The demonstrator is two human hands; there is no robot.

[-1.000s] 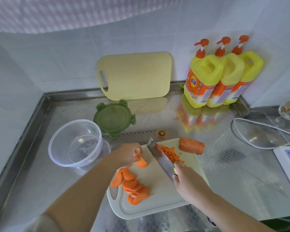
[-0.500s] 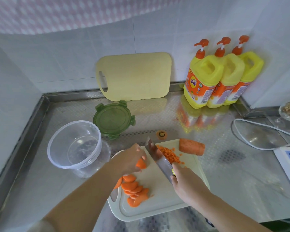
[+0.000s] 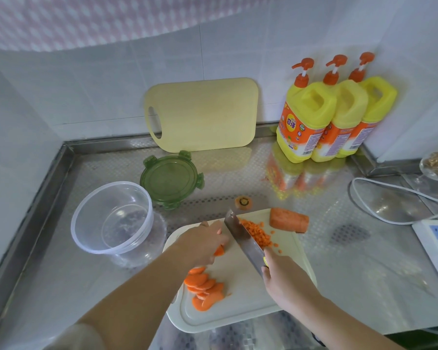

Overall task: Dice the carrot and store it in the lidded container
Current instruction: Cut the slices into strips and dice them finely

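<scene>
Left hand (image 3: pixel 202 245): curling over a few carrot slices (image 3: pixel 219 250), pressing them onto the cutting board (image 3: pixel 238 309), right of the clear container (image 3: pixel 111 218).
Change: it has been bringing these up from the slice pile (image 3: pixel 204 289) at lower centre, so another dicing round is probably starting.
Knife (image 3: pixel 243 238): standing just right of those fingers, with the diced heap (image 3: pixel 257 232) lying beyond.
Right hand (image 3: pixel 283 281): gripping the handle.
Carrot chunk (image 3: pixel 288 220): waiting uncut, centre-right.
</scene>
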